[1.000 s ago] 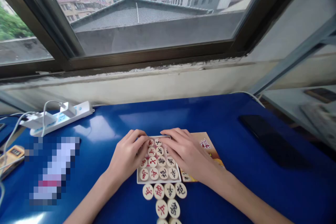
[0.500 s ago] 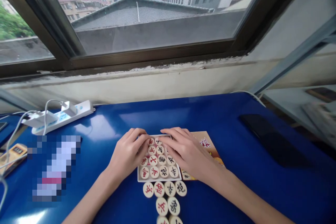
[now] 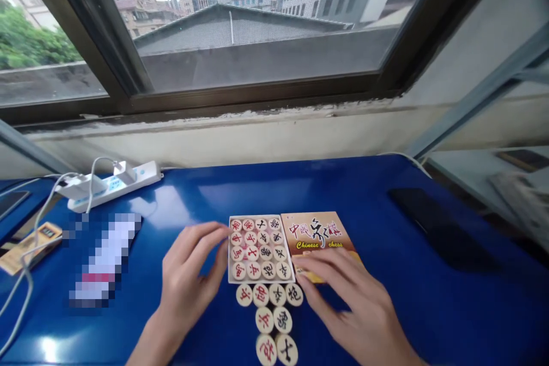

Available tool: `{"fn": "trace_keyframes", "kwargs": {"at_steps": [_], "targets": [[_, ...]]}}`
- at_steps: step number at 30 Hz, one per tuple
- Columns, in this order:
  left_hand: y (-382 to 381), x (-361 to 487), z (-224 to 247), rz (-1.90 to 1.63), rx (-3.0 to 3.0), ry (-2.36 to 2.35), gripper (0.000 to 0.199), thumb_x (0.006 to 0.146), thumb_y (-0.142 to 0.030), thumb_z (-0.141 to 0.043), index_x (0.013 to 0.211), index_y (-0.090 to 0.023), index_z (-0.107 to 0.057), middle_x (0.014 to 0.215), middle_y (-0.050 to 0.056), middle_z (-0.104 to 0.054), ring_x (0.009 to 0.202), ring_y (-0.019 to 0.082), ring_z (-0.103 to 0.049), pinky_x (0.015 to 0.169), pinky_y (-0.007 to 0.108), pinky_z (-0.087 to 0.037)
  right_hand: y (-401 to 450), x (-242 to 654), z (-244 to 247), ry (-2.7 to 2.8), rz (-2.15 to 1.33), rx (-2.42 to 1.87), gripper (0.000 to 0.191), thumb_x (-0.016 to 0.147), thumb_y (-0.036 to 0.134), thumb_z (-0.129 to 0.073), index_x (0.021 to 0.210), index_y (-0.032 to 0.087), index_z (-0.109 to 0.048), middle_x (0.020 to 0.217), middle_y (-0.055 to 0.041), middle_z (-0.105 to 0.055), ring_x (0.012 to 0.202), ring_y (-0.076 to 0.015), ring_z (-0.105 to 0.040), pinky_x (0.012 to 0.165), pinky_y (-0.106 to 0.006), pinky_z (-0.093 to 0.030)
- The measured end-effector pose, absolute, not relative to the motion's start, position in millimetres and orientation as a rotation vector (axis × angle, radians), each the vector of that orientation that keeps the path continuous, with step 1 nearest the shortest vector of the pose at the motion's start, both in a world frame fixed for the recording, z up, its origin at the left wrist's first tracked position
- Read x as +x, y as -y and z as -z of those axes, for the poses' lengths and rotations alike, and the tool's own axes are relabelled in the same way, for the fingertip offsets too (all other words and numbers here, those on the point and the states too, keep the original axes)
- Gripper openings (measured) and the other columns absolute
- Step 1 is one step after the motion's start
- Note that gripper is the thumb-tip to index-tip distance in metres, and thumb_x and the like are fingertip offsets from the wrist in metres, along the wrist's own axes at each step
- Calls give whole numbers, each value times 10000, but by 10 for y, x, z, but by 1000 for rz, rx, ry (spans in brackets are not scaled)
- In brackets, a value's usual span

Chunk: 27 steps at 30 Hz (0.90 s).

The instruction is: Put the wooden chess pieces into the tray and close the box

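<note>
A white open box holds rows of round chess pieces with red and black characters. Below it, more pieces lie on the blue table in short rows. My left hand is beside the box's left edge, fingers apart and curved, nothing in it. Over the lower part of the Chinese chess lid, right of the box, my right hand has its fingers spread and holds nothing.
A white power strip with plugs and cables lies at the back left of the blue table. A blurred-out item and a yellowish packet are at left. A dark flat object lies at right.
Both hands have moved off the box and apart, the left one to the left, the right one to the right and down. All the pieces in the box now show. The view has shifted slightly.
</note>
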State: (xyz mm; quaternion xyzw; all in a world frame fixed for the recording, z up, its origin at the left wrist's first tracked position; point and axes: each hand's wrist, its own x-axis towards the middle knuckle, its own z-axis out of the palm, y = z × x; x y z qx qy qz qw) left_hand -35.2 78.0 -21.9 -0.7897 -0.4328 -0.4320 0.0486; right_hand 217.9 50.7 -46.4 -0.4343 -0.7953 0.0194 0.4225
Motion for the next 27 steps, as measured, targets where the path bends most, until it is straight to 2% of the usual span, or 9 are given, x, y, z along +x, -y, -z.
{"fn": "trace_keyframes", "kwargs": {"at_steps": [6, 12, 19, 23, 27], "targets": [[-216, -347, 539, 1210, -2456, 1397, 123, 986, -129, -576, 1022, -173, -685, 958, 60, -697, 825, 148, -657, 716, 263, -517, -142, 2251, 703, 2072, -44, -1148, 190, 987, 189, -543, 1130, 234, -658, 1031, -59, -698, 937, -146, -713, 773, -225, -605], [-46, -330, 657, 1060, -2507, 1427, 134, 996, -190, -587, 1084, -181, -689, 985, 65, -731, 839, 167, -688, 719, 276, -526, -143, 2197, 701, 2096, -32, -1166, 167, 1014, 246, -512, 1056, 231, -673, 994, -72, -704, 774, -147, -722, 663, -226, -626], [-14, -277, 691, 1046, -2487, 1555, 106, 993, -186, -593, 1079, -198, -653, 1037, 53, -742, 888, 181, -696, 768, 308, -496, -155, 2117, 685, 2055, -85, -1179, 188, 1022, 203, -462, 973, 225, -642, 945, -69, -700, 760, -147, -722, 696, -229, -635], [4, -218, 715, 1062, -2459, 1623, 66, 998, -187, -589, 1041, -205, -636, 1044, 47, -742, 888, 176, -693, 749, 306, -478, -145, 2112, 695, 2055, -78, -1184, 178, 1021, 188, -462, 990, 226, -633, 949, -66, -702, 802, -153, -731, 712, -239, -636], [47, -160, 708, 1099, -2412, 1669, 107, 984, -127, -583, 1041, -206, -627, 1049, 48, -742, 893, 172, -694, 743, 309, -475, -132, 2118, 706, 2045, -71, -1174, 161, 1013, 167, -473, 1023, 218, -626, 951, -66, -716, 824, -161, -733, 711, -260, -634]]}}
